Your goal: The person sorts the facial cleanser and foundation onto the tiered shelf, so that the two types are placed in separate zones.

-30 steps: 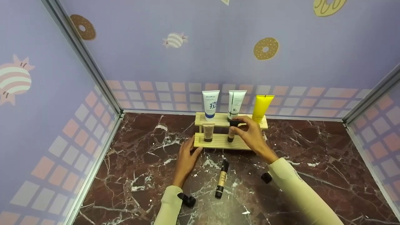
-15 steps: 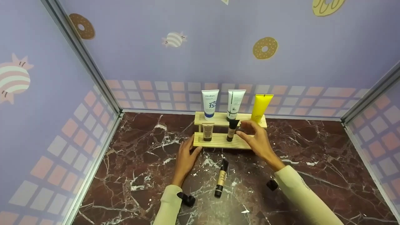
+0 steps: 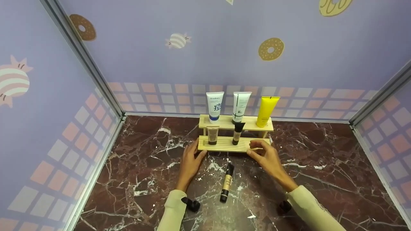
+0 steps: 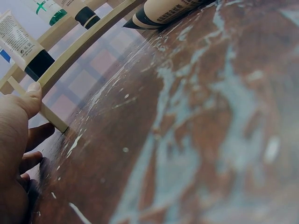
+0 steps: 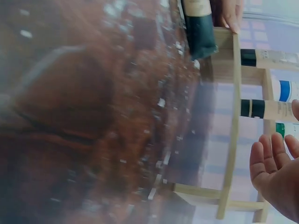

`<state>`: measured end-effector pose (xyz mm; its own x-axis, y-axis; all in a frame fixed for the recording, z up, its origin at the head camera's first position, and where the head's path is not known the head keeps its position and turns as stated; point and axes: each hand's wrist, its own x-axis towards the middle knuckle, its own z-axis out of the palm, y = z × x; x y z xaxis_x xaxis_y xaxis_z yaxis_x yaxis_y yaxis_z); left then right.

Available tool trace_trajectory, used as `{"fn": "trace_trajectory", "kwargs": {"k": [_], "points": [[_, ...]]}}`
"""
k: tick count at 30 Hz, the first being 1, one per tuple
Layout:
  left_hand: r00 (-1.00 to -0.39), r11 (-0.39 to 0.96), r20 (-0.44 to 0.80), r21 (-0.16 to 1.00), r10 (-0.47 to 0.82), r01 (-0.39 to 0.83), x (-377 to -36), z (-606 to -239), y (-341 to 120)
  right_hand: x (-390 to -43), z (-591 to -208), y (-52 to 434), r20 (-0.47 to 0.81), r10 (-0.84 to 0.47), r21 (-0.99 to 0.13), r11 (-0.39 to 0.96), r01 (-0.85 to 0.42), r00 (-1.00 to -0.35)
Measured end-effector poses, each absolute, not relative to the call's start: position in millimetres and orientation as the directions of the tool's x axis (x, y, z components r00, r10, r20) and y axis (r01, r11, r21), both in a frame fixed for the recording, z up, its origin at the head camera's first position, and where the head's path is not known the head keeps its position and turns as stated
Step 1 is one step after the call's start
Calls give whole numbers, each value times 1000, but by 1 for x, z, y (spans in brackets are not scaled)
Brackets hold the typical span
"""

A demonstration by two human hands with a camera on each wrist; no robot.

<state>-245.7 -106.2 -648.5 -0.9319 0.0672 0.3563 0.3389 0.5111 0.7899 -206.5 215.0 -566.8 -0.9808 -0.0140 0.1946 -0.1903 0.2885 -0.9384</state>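
Note:
A two-tier wooden rack (image 3: 224,144) stands at the back of the marble table. Its upper shelf carries a white tube with a blue cap (image 3: 214,107), a white tube with a dark cap (image 3: 241,106) and a yellow tube (image 3: 266,110). On the lower shelf stand a beige tube (image 3: 212,135) and a slim black-capped tube (image 3: 238,132). My left hand (image 3: 192,158) lies on the table, thumb (image 4: 32,95) against the rack's left end. My right hand (image 3: 267,156) hovers at the lower shelf's right front, fingers (image 5: 268,156) straight and holding nothing. A tan stick with black ends (image 3: 227,182) lies on the table between my forearms.
Lilac walls with doughnut and candy prints enclose the table (image 3: 321,166) on three sides, with metal posts in both back corners. Bare marble stretches left and right of the rack and along the near edge.
My right hand let go of the slim black-capped tube on the lower shelf and drew back and down to the shelf's right front. The left hand stayed put.

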Motion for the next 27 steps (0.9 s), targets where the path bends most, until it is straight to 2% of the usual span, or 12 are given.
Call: {"fn": "trace_trajectory", "kwargs": {"k": [12,19,27], "points": [[-939,518,339,793,64,322,-246,-649,-107,-182,-599,200,115,-120,-932,330,-149,-986],[-935,500,347,799,70,334,-245,-648,-107,-178,-608,196,91,-277,-909,368,-193,-957],[-930,499,360,795,71,345,-245,-648,-107,-179,-613,193,86,-396,-880,399,-256,-914]]}}
